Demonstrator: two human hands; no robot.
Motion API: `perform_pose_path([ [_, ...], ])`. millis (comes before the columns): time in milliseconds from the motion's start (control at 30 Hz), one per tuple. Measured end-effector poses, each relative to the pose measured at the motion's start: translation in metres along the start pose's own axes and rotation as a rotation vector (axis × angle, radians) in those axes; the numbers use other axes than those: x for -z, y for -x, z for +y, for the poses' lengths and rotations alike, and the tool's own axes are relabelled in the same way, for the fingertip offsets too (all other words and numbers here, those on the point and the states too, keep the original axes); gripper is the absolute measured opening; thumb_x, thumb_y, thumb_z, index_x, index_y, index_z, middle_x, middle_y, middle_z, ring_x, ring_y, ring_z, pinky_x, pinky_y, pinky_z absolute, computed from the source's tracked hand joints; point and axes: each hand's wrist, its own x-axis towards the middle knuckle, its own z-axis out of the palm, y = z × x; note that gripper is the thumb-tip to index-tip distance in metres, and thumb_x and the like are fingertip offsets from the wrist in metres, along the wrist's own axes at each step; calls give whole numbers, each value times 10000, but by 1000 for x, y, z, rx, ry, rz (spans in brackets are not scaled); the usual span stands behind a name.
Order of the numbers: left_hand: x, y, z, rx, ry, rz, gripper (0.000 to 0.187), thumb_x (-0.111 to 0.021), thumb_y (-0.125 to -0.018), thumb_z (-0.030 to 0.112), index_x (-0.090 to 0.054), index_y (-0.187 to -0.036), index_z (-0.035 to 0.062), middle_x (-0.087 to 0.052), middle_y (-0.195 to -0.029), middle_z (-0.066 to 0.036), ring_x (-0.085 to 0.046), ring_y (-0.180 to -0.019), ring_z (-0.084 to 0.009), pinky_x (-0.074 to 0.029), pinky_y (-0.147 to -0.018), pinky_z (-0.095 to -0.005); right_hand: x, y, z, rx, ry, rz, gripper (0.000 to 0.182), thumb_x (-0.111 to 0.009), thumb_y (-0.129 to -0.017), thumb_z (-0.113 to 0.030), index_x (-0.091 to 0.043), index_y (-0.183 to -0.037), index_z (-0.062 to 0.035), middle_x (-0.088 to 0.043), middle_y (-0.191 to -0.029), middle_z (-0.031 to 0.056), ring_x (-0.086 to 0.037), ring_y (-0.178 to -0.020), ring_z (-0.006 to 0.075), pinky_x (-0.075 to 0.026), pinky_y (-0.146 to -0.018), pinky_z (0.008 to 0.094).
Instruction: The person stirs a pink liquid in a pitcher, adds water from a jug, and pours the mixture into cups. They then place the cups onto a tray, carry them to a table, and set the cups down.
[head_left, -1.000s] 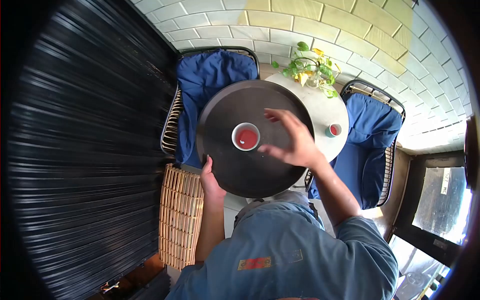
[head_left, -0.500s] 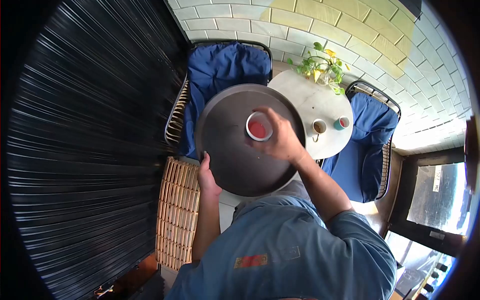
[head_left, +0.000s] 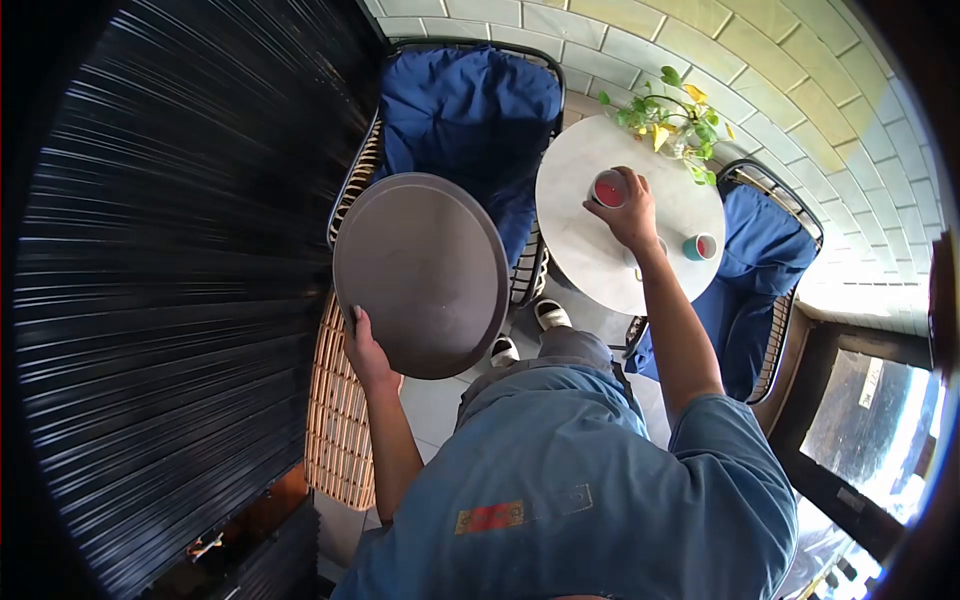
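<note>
My left hand [head_left: 370, 357] grips the near left rim of a large round brown tray [head_left: 420, 270], thumb on top and the other fingers hidden beneath. Nothing stands on the tray. Over the round marble table [head_left: 575, 170], my right hand [head_left: 637, 215] is closed around a white-rimmed cup [head_left: 609, 189] with red inside. A teal cup [head_left: 699, 247], also reddish inside, stands near the table's right edge. Another cup is mostly hidden behind my right wrist.
A potted plant [head_left: 680, 125] stands at the table's back by the tiled wall. Blue-cushioned chairs flank the table, one on the left [head_left: 470, 110] and one on the right [head_left: 750, 240]. A rattan seat [head_left: 340, 430] lies left of me, beside a black ribbed wall [head_left: 190, 250].
My right hand has carried the cup from the tray rightward to over the marble table. The tray has shifted left in my left hand, uncovering more of the table.
</note>
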Motion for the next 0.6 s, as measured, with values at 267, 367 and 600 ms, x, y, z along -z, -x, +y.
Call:
perform_pose_path([
  [267, -20, 24, 11, -58, -285, 146, 492, -511, -974, 307, -482, -1278, -79, -548, -1258, -165, -544, -1123, -238, -430, -955, -337, -57, -21, 91, -146, 101, -212, 728, -848, -590, -199, -503, -1222, -98, -517, -1232, 125, -540, -1123, 307, -469, -942, 403],
  [367, -30, 32, 10, -47, -327, 198, 505, -517, -971, 323, -487, -1274, -80, -553, -1253, -162, -543, -1122, -235, -422, -962, -333, -72, -26, 109, -160, 108, -272, 727, -848, -576, -170, -502, -1210, -91, -515, -1223, 129, -544, -1112, 311, -474, -930, 403],
  [600, -41, 50, -5, -14, -294, 264, 525, -529, -964, 326, -465, -1299, -73, -549, -1260, -157, -540, -1126, -238, -416, -973, -333, -93, -26, 128, -149, 172, -371, 742, -850, -596, -163, -458, -1223, -105, -469, -1238, 117, -547, -1101, 320, -501, -900, 410],
])
